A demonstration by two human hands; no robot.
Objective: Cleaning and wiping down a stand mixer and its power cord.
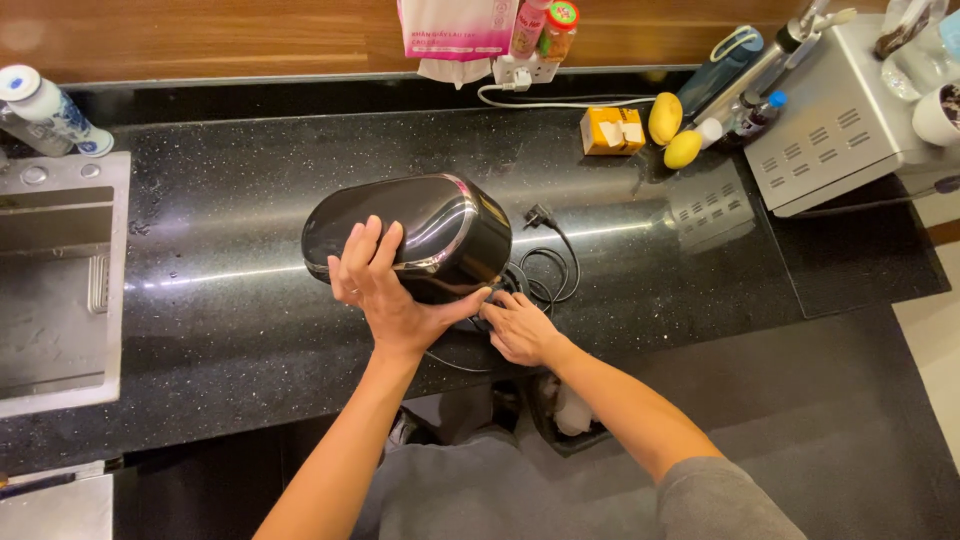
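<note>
Black appliance [410, 235] on counter [220, 300]: our left hand [385, 290] braces it, palm flat; right hand [520, 328] pinches, seemingly, power cord [550, 270]; plug lies loose, unplugged.

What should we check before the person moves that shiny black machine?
1. Left hand steady on the black appliance: ok, palm and fingers lie on its top.
2. Right hand at the black cord by the base: ok.
3. Cord unplugged: ok, its plug lies loose on the countertop.
4. Cord tidy: not ok, loops are spread beside the appliance.
5. Firm grip under the appliance: cannot tell.
6. Sink edge well apart: ok.
</note>
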